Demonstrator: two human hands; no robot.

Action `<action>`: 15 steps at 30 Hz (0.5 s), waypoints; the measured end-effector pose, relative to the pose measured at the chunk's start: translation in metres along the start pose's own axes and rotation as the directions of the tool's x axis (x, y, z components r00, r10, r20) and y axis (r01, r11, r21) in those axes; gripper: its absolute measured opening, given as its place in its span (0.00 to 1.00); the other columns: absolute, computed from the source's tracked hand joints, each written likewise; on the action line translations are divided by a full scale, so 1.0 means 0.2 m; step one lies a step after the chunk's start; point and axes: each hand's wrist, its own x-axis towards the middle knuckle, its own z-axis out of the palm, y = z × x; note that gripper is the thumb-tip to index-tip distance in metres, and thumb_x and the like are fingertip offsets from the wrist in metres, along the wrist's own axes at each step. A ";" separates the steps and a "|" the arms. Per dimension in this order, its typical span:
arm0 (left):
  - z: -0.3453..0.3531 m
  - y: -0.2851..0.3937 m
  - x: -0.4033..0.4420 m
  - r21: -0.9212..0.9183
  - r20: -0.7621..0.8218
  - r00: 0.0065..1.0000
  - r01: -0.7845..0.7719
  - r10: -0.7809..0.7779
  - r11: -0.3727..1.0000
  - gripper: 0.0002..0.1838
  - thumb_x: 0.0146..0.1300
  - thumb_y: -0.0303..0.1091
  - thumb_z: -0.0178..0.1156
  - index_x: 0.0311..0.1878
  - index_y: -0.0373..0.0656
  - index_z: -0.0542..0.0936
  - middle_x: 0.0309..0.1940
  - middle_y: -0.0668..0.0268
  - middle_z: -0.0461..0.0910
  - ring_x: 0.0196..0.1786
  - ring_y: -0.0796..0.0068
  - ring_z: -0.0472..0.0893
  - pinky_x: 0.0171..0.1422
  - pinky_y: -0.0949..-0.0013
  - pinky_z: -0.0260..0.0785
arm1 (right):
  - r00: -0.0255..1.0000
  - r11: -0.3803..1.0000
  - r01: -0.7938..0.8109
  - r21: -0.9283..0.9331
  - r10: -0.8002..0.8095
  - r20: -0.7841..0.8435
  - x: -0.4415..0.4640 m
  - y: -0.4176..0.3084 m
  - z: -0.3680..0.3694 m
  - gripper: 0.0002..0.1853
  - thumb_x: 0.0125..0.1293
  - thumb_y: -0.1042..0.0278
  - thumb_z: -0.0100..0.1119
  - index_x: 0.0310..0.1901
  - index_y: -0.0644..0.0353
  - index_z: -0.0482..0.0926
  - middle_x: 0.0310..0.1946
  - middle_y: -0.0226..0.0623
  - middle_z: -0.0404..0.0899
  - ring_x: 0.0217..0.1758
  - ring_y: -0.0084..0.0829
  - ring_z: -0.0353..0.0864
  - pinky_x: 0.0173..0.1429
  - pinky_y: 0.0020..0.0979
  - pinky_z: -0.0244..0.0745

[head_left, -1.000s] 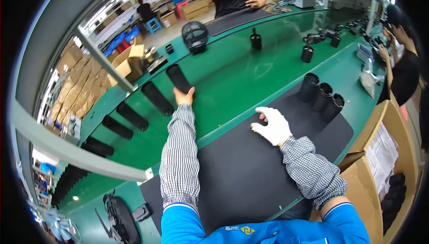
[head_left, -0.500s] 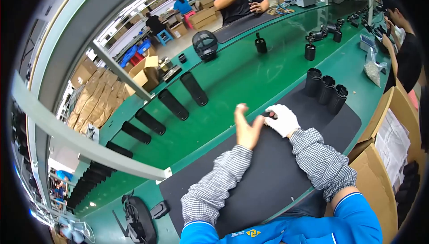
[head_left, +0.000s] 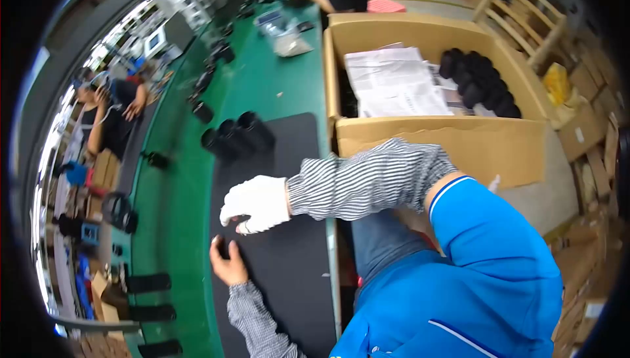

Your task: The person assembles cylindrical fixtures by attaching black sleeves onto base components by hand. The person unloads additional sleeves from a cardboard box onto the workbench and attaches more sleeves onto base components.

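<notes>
My left hand (head_left: pixel 230 267) is bare and hovers over the black mat (head_left: pixel 295 273), thumb and fingers apart, with nothing visible in it. Just above it in the view, my right hand (head_left: pixel 257 204) wears a white glove. Its fingers curl loosely, and a dark gap shows between thumb and fingers; I make out no object there. The hands are close but apart. Beyond the right hand, three black hollow cylinders (head_left: pixel 237 136) stand upright in a row at the mat's far end.
An open cardboard box (head_left: pixel 440 136) stands beside the table, with papers (head_left: pixel 394 85) and black rounded pieces (head_left: pixel 482 82) inside. Black cylindrical parts (head_left: pixel 152 313) line the green bench (head_left: pixel 184 227). A bag of small pale pieces (head_left: pixel 292 44) lies farther up. Two people work across and along the bench.
My view has swung to the right, bringing the cardboard box and its contents into full view. My hands stay close together over the mat; the left hand's fingers remain apart.
</notes>
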 end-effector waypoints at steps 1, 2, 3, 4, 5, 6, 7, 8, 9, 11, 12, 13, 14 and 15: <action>0.00 0.01 0.00 0.010 0.010 1.000 0.002 -0.002 1.000 0.20 0.58 0.26 0.64 0.55 0.34 0.75 0.52 0.56 0.79 0.56 0.63 0.77 0.65 0.63 0.66 | 0.999 0.999 -0.045 -0.028 0.046 0.022 -0.09 -0.05 -0.14 0.16 0.60 0.57 0.60 0.48 0.52 0.77 0.39 0.34 0.78 0.47 0.37 0.78 0.50 0.38 0.76; 0.00 0.00 -0.01 -0.004 0.008 1.000 -0.018 0.018 1.000 0.20 0.58 0.26 0.64 0.55 0.34 0.75 0.52 0.56 0.79 0.57 0.63 0.77 0.65 0.63 0.66 | 0.998 0.994 -0.056 -0.095 0.056 -0.007 -0.20 -0.07 -0.29 0.17 0.60 0.57 0.60 0.49 0.51 0.78 0.41 0.35 0.78 0.48 0.37 0.78 0.51 0.38 0.75; -0.01 -0.02 -0.01 -0.011 0.002 0.999 -0.036 0.036 0.999 0.20 0.58 0.26 0.63 0.55 0.33 0.75 0.52 0.56 0.79 0.57 0.62 0.76 0.66 0.62 0.65 | 0.998 0.986 -0.063 -0.156 0.058 -0.036 -0.32 -0.08 -0.43 0.18 0.60 0.57 0.60 0.51 0.51 0.78 0.42 0.35 0.78 0.49 0.37 0.78 0.52 0.38 0.75; -0.01 -0.03 -0.02 0.013 0.006 0.999 -0.041 0.041 0.999 0.20 0.58 0.26 0.63 0.55 0.33 0.75 0.52 0.56 0.79 0.58 0.61 0.76 0.66 0.62 0.64 | 0.990 0.962 -0.122 -0.243 0.100 -0.101 -0.43 -0.06 -0.56 0.18 0.59 0.58 0.61 0.50 0.52 0.79 0.41 0.36 0.79 0.47 0.37 0.79 0.50 0.37 0.76; -0.02 -0.04 -0.01 0.044 0.012 0.999 -0.047 0.046 0.998 0.20 0.59 0.26 0.63 0.54 0.33 0.75 0.52 0.56 0.79 0.58 0.61 0.75 0.67 0.61 0.63 | 0.976 0.930 -0.184 -0.318 0.135 -0.171 -0.55 -0.04 -0.69 0.17 0.58 0.59 0.62 0.49 0.52 0.79 0.41 0.37 0.79 0.46 0.37 0.79 0.49 0.37 0.76; -0.02 -0.06 -0.01 0.008 0.016 0.999 -0.048 0.047 0.999 0.19 0.59 0.25 0.62 0.54 0.33 0.75 0.52 0.56 0.79 0.58 0.60 0.75 0.68 0.60 0.62 | 0.933 0.896 -0.322 -0.305 0.245 -0.264 -0.66 -0.04 -0.83 0.15 0.56 0.62 0.64 0.46 0.54 0.81 0.38 0.38 0.81 0.40 0.36 0.81 0.44 0.34 0.77; -0.03 -0.06 -0.01 0.041 0.012 0.998 -0.058 0.057 0.997 0.18 0.59 0.25 0.62 0.53 0.33 0.76 0.52 0.57 0.79 0.58 0.61 0.75 0.68 0.60 0.62 | 0.891 0.829 -0.448 -0.336 0.382 -0.246 -0.77 0.06 -0.99 0.15 0.54 0.67 0.65 0.45 0.56 0.82 0.36 0.37 0.82 0.36 0.31 0.81 0.40 0.29 0.77; -0.03 -0.06 -0.01 0.048 0.018 0.998 -0.065 0.064 0.997 0.17 0.60 0.25 0.62 0.53 0.33 0.76 0.52 0.57 0.79 0.58 0.61 0.75 0.68 0.60 0.62 | 0.807 0.761 -0.571 -0.308 0.451 -0.381 -0.93 0.13 -1.11 0.18 0.55 0.59 0.63 0.46 0.56 0.81 0.36 0.44 0.81 0.42 0.40 0.81 0.47 0.36 0.76; -0.04 -0.06 -0.01 0.054 0.029 0.997 -0.071 0.070 0.996 0.17 0.60 0.25 0.62 0.53 0.33 0.76 0.51 0.57 0.79 0.57 0.61 0.75 0.68 0.60 0.62 | 0.722 0.757 -0.632 -0.166 0.498 -0.480 -1.17 0.35 -1.23 0.18 0.55 0.59 0.64 0.46 0.58 0.81 0.39 0.43 0.83 0.43 0.37 0.81 0.48 0.33 0.76; -0.05 -0.01 -0.01 0.066 0.050 0.998 -0.048 0.045 0.997 0.15 0.62 0.24 0.60 0.52 0.32 0.76 0.51 0.57 0.79 0.56 0.63 0.76 0.67 0.62 0.63 | 0.426 0.486 -0.871 -0.073 0.675 -0.602 -1.51 0.33 -1.47 0.20 0.53 0.61 0.65 0.47 0.60 0.81 0.42 0.42 0.84 0.45 0.34 0.82 0.52 0.30 0.76; -0.06 -0.01 -0.01 0.013 0.041 0.999 0.003 -0.004 1.000 0.14 0.64 0.25 0.59 0.52 0.32 0.76 0.52 0.56 0.79 0.56 0.64 0.76 0.66 0.63 0.64 | 0.290 0.399 -0.917 -0.002 0.663 -0.690 -1.74 0.40 -1.56 0.20 0.52 0.63 0.67 0.47 0.60 0.82 0.43 0.41 0.84 0.47 0.33 0.82 0.53 0.30 0.75; -0.06 -0.02 0.00 -0.043 0.029 0.998 0.054 -0.053 0.998 0.13 0.65 0.25 0.57 0.51 0.31 0.76 0.52 0.56 0.79 0.55 0.65 0.77 0.64 0.64 0.66 | 0.242 0.410 -0.910 0.060 0.644 -0.725 -2.00 0.48 -1.65 0.20 0.50 0.66 0.68 0.48 0.60 0.82 0.44 0.40 0.84 0.48 0.32 0.82 0.53 0.30 0.76; -0.06 -0.04 0.00 -0.105 0.026 0.998 0.065 -0.063 0.992 0.13 0.66 0.26 0.57 0.52 0.31 0.76 0.52 0.56 0.79 0.55 0.67 0.77 0.64 0.66 0.67 | 0.033 0.305 -0.928 0.213 0.636 -0.771 -2.20 0.50 -1.72 0.19 0.50 0.69 0.68 0.47 0.58 0.82 0.42 0.37 0.84 0.44 0.30 0.82 0.47 0.31 0.77; -0.07 -0.09 0.00 -0.163 0.021 0.997 0.078 -0.076 0.984 0.14 0.67 0.27 0.56 0.53 0.31 0.76 0.51 0.57 0.79 0.55 0.69 0.77 0.63 0.69 0.68 | -0.164 0.267 -0.877 0.400 0.615 -0.771 -2.32 0.47 -1.75 0.18 0.49 0.70 0.68 0.45 0.57 0.82 0.37 0.34 0.84 0.38 0.28 0.80 0.39 0.31 0.77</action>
